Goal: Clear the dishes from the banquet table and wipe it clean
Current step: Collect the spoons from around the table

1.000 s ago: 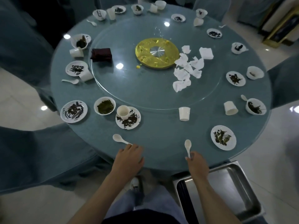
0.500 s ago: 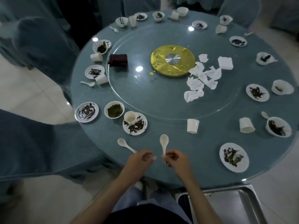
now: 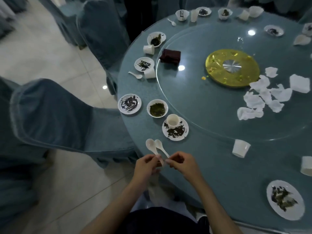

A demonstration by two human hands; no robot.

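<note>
counter (image 3: 211, 174) teal, speckled; spoons (image 3: 154, 147) white; plates (image 3: 175, 130) white w/ dark smears; centre disc (image 3: 232, 67) yellow; folded cloth (image 3: 170, 56) maroon.

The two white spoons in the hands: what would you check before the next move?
1. Left hand pinches the first spoon by its handle: ok.
2. Right hand pinches the second spoon by its handle: ok.
3. Spoon bowls side by side, pointing the same way: ok.
4. Spoons lifted off the table: cannot tell.
5. Cup on the nearest plate upright: ok.
</note>
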